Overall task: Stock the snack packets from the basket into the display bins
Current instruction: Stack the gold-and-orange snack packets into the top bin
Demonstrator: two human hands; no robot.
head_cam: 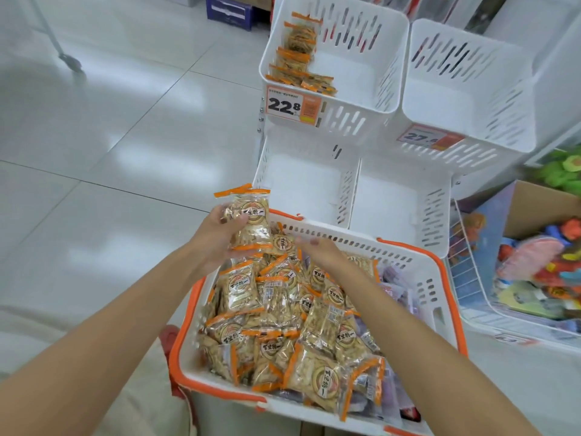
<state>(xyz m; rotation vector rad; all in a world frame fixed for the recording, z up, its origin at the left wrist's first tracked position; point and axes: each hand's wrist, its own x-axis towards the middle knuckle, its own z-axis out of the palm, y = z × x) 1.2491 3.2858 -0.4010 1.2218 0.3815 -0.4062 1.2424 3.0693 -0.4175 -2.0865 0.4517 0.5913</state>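
A: Basket (186, 322), what's in it?

B: Right at the person's knees, white w/ orange rim, heaped w/ loose snack packets (283, 309) lying every which way. Some purplish packs under them on the right side.

A: Hands?

B: Left hand (217, 234) is over the basket's far-left corner, fingers curled round a held stack (251, 221) of packets, standing upright, long axis approx. vertical. Right hand (320, 251) is low over the heap at the far wall, touching packets. It's blurred, so can't tell if it pinches one or lies flat.

A: Which way to the bins?

B: Straight ahead and a bit right of the left hand. Lower-left bin (301, 184) sits just beyond the basket, nothing showing inside; lower-right bin (393, 199) beside it, same. Left hand is the nearer one.

A: And further back?

B: Upper-left bin (355, 77), price tag (284, 103) reads 22.8, has a row of matching packets (295, 55) on edge along its left wall. Probably the stack's home, so it'd go in upright next to that row. Upper-right bin (446, 99) shows nothing inside.
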